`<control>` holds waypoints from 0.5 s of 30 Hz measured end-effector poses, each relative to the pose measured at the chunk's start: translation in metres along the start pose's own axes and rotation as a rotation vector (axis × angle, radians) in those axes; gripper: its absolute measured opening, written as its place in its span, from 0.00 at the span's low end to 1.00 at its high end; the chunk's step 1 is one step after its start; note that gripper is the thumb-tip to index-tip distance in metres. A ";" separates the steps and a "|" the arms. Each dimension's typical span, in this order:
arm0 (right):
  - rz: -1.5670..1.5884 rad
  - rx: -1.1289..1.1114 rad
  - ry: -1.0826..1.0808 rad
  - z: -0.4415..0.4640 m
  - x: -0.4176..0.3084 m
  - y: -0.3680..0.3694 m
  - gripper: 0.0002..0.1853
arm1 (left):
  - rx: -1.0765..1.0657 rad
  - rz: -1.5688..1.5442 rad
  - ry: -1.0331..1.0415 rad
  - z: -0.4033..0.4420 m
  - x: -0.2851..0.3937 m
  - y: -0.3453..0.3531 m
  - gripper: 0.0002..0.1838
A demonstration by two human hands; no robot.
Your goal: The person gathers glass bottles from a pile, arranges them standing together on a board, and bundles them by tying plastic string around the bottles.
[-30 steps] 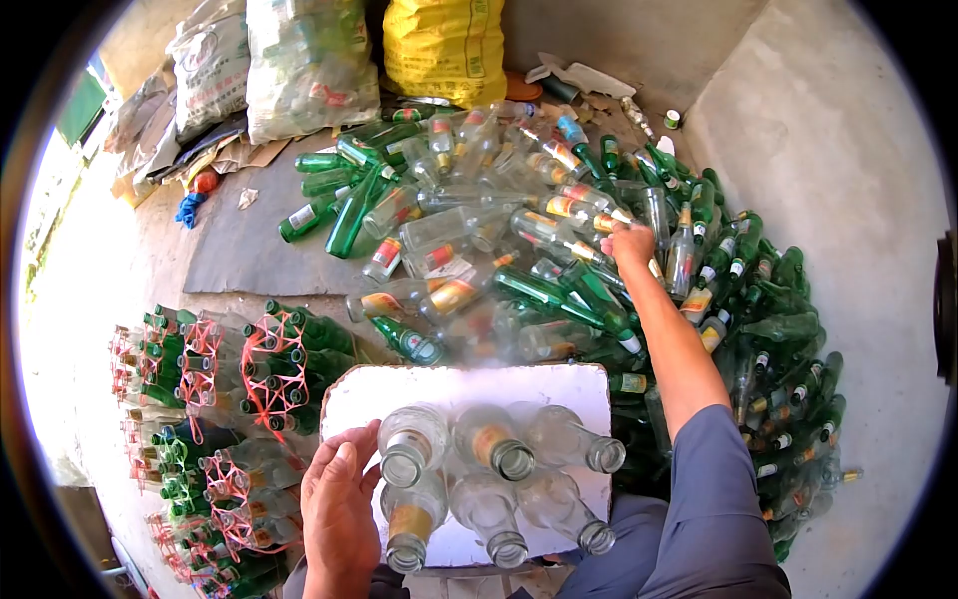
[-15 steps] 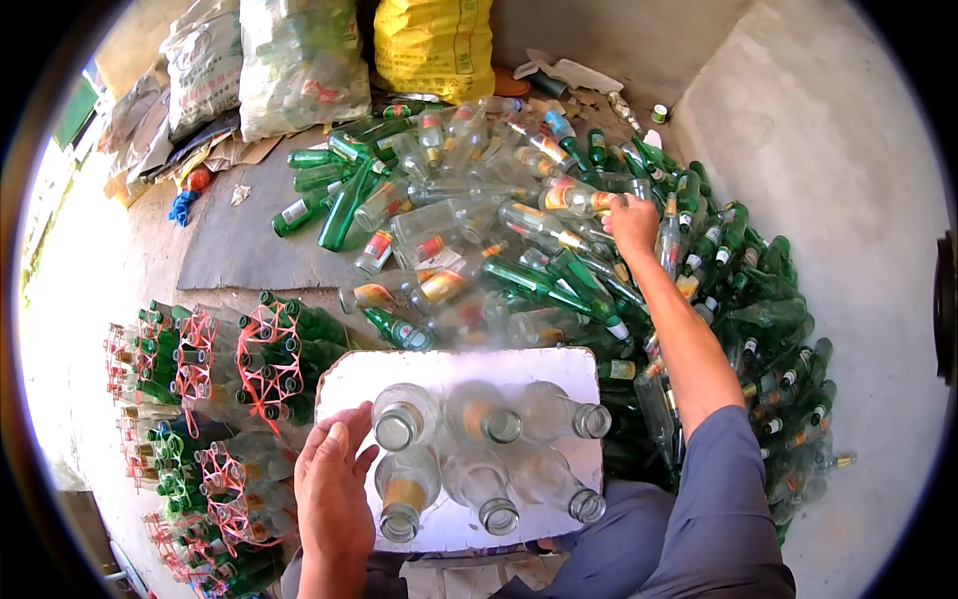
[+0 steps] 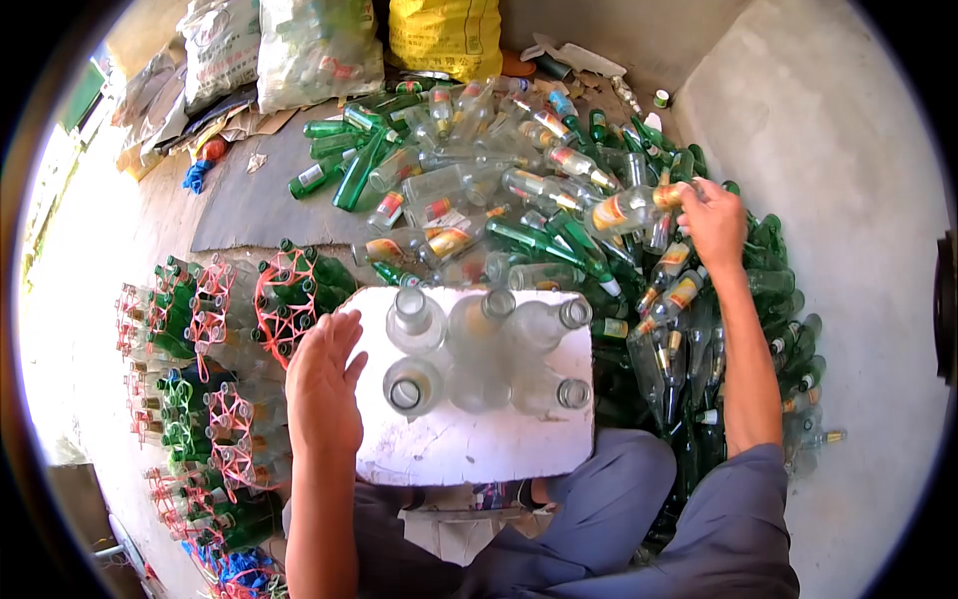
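My right hand (image 3: 713,222) is closed round the neck of a clear bottle with an orange label (image 3: 629,210), held above the bottle pile on the right. The bottle lies nearly level, its base pointing left. Beside the left edge of the white board (image 3: 469,449), my left hand (image 3: 325,384) is open, fingers spread, holding nothing. Several clear glass bottles (image 3: 414,321) stand grouped on the board, mouths up, some leaning outward. The nearest of them are just right of my left hand.
A large heap of loose green and clear bottles (image 3: 544,240) spreads beyond the board and to the right. Bundles of bottles tied with pink string (image 3: 284,299) stand at left. Behind are full sacks (image 3: 444,40) and a concrete wall (image 3: 828,150).
My right hand has lifted the clear bottle off the heap and moved right with it. My left hand stays open beside the board. The view has tilted, so the board sits higher.
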State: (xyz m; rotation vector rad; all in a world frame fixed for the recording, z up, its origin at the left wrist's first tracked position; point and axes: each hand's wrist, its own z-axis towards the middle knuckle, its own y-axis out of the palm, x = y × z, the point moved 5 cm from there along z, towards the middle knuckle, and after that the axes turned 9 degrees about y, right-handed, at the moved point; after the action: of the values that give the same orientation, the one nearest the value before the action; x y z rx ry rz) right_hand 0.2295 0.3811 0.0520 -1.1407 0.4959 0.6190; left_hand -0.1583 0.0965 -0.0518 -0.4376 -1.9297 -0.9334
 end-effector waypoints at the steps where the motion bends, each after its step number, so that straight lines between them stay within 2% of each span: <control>1: -0.017 0.027 -0.057 -0.013 -0.013 -0.015 0.11 | 0.008 -0.006 0.004 0.001 0.001 0.000 0.24; 3: -0.166 0.075 -0.139 -0.038 -0.030 -0.045 0.11 | 0.006 -0.009 -0.006 0.001 0.001 -0.001 0.25; 6: -0.181 0.064 -0.123 -0.080 -0.049 -0.077 0.12 | 0.008 -0.009 -0.003 -0.002 0.004 0.000 0.23; 9: -0.130 -0.009 0.053 -0.119 -0.055 -0.100 0.13 | -0.012 -0.033 0.009 -0.007 0.007 0.000 0.22; 12: -0.160 -0.115 0.096 -0.157 -0.067 -0.112 0.13 | -0.003 -0.044 0.008 -0.010 0.009 -0.001 0.21; 15: -0.157 -0.235 0.086 -0.195 -0.082 -0.113 0.07 | 0.003 -0.065 -0.002 -0.013 0.010 -0.002 0.22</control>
State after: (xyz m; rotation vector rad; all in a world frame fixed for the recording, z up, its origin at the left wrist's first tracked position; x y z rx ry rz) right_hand 0.2359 0.1496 0.1147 -1.4198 0.4092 0.5022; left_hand -0.1573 0.0849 -0.0400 -0.3764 -1.9565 -0.9721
